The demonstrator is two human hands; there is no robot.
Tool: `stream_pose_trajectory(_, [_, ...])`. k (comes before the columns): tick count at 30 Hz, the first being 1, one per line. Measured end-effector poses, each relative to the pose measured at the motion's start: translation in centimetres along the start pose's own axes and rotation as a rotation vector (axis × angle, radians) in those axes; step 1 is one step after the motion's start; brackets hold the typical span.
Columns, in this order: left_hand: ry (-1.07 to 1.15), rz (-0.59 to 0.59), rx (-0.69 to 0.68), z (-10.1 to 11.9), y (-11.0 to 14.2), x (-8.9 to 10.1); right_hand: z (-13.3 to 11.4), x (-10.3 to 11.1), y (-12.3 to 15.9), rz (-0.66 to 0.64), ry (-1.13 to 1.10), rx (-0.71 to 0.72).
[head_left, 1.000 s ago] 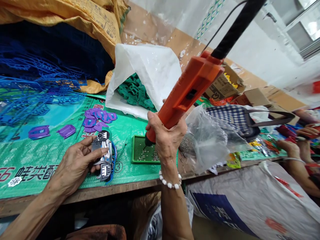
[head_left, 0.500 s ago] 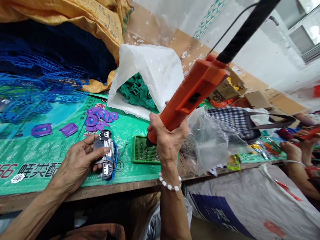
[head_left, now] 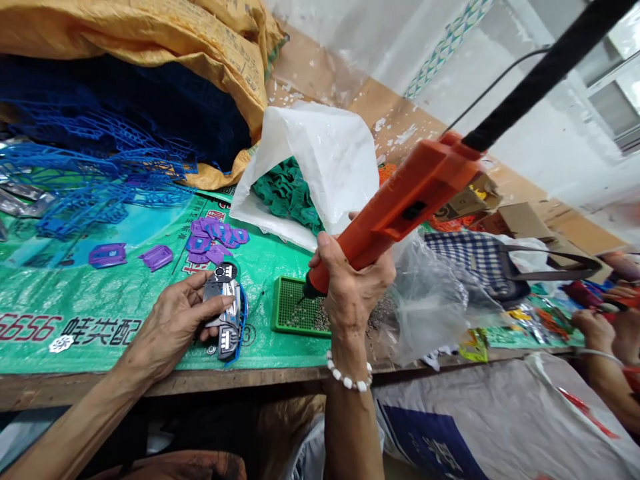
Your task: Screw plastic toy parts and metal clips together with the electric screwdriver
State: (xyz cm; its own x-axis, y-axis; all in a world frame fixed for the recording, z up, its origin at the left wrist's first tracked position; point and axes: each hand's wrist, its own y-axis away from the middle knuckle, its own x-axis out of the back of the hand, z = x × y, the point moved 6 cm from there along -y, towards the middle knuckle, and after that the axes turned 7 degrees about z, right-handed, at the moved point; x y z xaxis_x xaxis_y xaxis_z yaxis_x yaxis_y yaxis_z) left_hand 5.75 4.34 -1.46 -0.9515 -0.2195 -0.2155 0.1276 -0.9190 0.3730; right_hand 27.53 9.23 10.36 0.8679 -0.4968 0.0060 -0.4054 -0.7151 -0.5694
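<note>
My left hand is closed around a toy car body, grey and black with a blue frame along its right side, close above the green sheet. My right hand wraps round an orange electric screwdriver, which slants up to the right into a black sleeve and a thin cable. Its dark tip points down over a green gridded tray with many small screws in it. Whether the bit touches a screw, I cannot tell. Purple plastic plates lie beyond my left hand.
Blue plastic frames spill from a big yellow sack at the left. A white bag holds green parts. Rightward are clear plastic, a checked bag, cardboard boxes and another person's hand.
The whole view has shifted, so the scene sits slightly further right and mostly lower. Both hands keep their holds, and the screwdriver tip is still over the tray.
</note>
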Motion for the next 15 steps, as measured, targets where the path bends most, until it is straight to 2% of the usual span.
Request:
stream_pose_trajectory(3, [-0.029,-0.053,-0.03,-0.3,-0.1,-0.1,-0.9,0.1,-0.7,0.071,-0.067,-0.068])
stream_pose_trajectory(6, [-0.022,-0.076,-0.046,-0.2,-0.1,-0.4,-2.7,-0.9,-1.5,0.052,-0.188,-0.067])
stream_pose_trajectory(11, [0.003,-0.112,-0.058,-0.1,0.0,-1.0,-5.2,-3.6,-1.6,0.002,-0.394,-0.061])
stream_pose_trajectory(15, [-0.02,-0.14,-0.067,-0.4,-0.1,-1.2,-5.9,-6.0,-0.9,-0.06,-0.406,-0.099])
